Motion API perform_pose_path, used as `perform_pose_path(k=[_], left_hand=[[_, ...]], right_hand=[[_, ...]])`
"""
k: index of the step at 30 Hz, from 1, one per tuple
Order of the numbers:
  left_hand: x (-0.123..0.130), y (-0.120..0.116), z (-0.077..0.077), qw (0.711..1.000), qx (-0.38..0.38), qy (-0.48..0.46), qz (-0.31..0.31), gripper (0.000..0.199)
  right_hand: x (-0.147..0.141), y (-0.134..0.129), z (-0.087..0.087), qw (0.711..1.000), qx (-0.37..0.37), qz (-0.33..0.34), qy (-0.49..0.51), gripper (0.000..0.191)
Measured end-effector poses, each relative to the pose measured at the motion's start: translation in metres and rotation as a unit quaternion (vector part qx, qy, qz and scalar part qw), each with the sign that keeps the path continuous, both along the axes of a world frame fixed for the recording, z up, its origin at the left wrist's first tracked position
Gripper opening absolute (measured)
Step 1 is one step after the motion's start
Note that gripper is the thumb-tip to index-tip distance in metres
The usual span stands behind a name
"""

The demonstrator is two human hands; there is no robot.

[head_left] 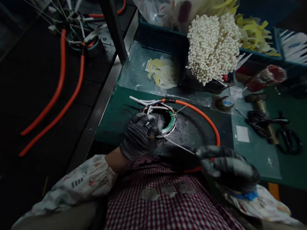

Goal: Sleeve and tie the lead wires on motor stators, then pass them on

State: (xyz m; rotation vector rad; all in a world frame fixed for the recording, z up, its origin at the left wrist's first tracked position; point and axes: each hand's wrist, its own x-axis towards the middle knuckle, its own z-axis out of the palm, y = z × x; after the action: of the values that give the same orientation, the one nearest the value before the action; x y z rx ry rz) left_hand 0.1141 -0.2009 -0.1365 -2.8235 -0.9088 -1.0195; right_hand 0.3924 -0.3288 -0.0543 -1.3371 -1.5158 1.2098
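Both near the green table's (303, 126) near edge, our left hand (139, 135) curls against the ring (172, 122), grip unclear; our right hand (229, 167) pinches a cord (179, 146).

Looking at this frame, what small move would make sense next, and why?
Probably a gentle pull on the thin cord with the right hand, while the left hand braces the ring. The cord runs nearly straight from the ring's near edge to the right hand, and the left hand is at the rim, seemingly well placed to steady it.
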Motion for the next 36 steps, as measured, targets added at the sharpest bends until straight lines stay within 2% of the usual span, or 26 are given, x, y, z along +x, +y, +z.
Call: perform_pose_path(k=[2, 4, 6, 8, 11, 13, 17, 20, 22, 24, 30, 36], left_hand=[[0.000, 0.001, 0.002, 1.000, 0.009, 0.015, -0.001, 0.018], [-0.001, 0.002, 0.005, 0.999, 0.024, 0.019, -0.012, 0.015], [0.000, 0.004, 0.010, 0.999, 0.032, 0.004, -0.023, 0.013], [0.001, 0.005, 0.014, 0.999, 0.028, -0.019, -0.031, 0.013], [0.002, 0.006, 0.016, 0.999, 0.011, -0.034, -0.041, 0.015], [0.001, 0.006, 0.014, 0.999, -0.001, -0.032, -0.042, 0.014], [0.000, 0.008, 0.011, 0.998, -0.005, -0.041, -0.040, 0.016], [0.000, 0.008, 0.009, 0.998, -0.004, -0.044, -0.042, 0.014], [0.000, 0.008, 0.008, 0.998, 0.006, -0.041, -0.040, 0.015], [-0.001, 0.008, 0.006, 0.999, 0.009, -0.031, -0.031, 0.019], [-0.005, 0.008, -0.001, 0.997, -0.071, 0.027, -0.012, 0.026], [-0.005, 0.008, -0.002, 0.999, -0.029, -0.005, -0.020, 0.017]], right_hand=[[-0.005, 0.001, 0.002, 0.995, 0.019, 0.098, 0.023, 0.029], [-0.015, 0.011, -0.005, 0.981, 0.108, 0.158, -0.010, 0.034], [-0.027, 0.028, -0.019, 0.963, 0.208, 0.126, -0.114, 0.031], [-0.037, 0.051, -0.033, 0.947, 0.232, 0.053, -0.215, 0.020], [-0.046, 0.082, -0.042, 0.945, 0.188, -0.006, -0.269, 0.028], [-0.049, 0.097, -0.041, 0.952, 0.156, -0.002, -0.265, 0.030], [-0.054, 0.112, -0.031, 0.985, 0.091, 0.037, -0.141, 0.024], [-0.051, 0.115, -0.022, 0.998, 0.023, 0.048, -0.022, 0.028], [-0.046, 0.114, -0.017, 0.997, -0.006, 0.076, 0.013, 0.027], [-0.042, 0.113, -0.017, 0.996, -0.013, 0.086, 0.014, 0.022], [-0.042, 0.108, -0.031, 0.999, -0.007, 0.040, 0.030, 0.022], [-0.041, 0.098, -0.036, 0.998, 0.021, 0.061, 0.022, 0.019]])
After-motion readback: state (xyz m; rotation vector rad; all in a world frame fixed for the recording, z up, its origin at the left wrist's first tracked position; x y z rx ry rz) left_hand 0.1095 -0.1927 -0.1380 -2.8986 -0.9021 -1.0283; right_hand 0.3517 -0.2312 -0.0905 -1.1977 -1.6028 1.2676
